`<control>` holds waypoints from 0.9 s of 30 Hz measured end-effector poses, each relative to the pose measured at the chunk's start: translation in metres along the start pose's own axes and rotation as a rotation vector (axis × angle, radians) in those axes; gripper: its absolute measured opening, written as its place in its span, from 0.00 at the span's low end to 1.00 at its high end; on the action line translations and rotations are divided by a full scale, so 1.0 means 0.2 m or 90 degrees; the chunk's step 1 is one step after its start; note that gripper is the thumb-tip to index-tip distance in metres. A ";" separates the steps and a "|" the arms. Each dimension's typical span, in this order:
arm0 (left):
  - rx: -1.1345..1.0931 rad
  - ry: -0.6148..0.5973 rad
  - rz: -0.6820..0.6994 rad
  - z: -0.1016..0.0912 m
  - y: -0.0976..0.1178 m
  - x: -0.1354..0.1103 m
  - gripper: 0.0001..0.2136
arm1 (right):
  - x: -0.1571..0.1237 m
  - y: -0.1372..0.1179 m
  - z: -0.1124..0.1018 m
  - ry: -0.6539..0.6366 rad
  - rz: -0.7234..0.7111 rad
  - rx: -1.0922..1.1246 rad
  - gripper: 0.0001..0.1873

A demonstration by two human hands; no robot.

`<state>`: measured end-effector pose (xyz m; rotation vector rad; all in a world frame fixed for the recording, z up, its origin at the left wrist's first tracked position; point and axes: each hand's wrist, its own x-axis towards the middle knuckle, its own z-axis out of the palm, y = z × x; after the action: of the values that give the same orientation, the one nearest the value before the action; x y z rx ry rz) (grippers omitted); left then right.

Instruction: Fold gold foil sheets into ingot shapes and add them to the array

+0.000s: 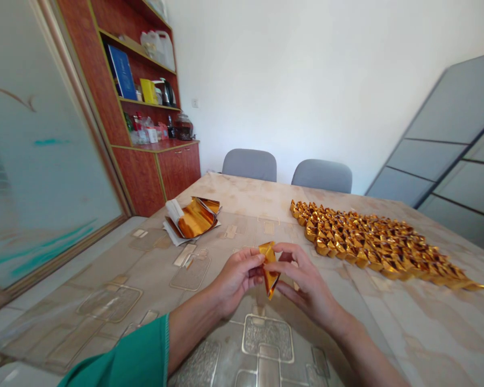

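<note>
A folded piece of gold foil paper (271, 279) is held upright above the table, between both of my hands. My left hand (242, 271) pinches its left side with thumb and fingers. On the other side, the fingers of my right hand (298, 271) are curled against the foil and touch its upper right edge and front. The piece is narrow, with a pointed lower end. To the left lies a loose stack of gold foil sheets (196, 217) with white backing. Several rows of folded gold foil pieces (363, 242) stand packed together on the right.
The table (145, 274) has a patterned clear cover. Two grey chairs (249, 164) stand at its far side. A red-brown cabinet (179, 166) with bottles, a kettle and boxes is at the back left, beside a frosted glass door (44, 161).
</note>
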<state>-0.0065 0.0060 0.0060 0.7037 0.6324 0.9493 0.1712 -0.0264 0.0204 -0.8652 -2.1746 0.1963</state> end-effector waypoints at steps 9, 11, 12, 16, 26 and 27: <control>-0.015 0.012 -0.033 0.00 0.00 -0.01 0.09 | 0.00 0.04 -0.06 -0.008 -0.032 -0.032 0.09; -0.023 0.010 -0.031 0.00 0.00 -0.01 0.09 | -0.01 0.04 -0.07 -0.009 -0.029 -0.030 0.13; -0.026 0.010 -0.033 0.00 0.00 0.00 0.09 | -0.01 0.05 -0.07 -0.005 -0.029 -0.031 0.16; -0.026 0.018 -0.047 0.00 0.01 -0.01 0.08 | -0.01 0.04 -0.06 0.012 -0.037 -0.061 0.17; -0.002 0.023 -0.029 0.01 0.00 -0.02 0.10 | 0.00 0.02 -0.08 -0.007 -0.008 -0.025 0.05; -0.003 0.016 -0.023 0.01 0.00 -0.02 0.11 | 0.00 0.02 -0.07 0.005 0.012 -0.005 0.04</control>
<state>-0.0063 0.0021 0.0080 0.6746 0.6624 0.9267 0.1832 -0.0247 0.0295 -0.8898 -2.1621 0.1933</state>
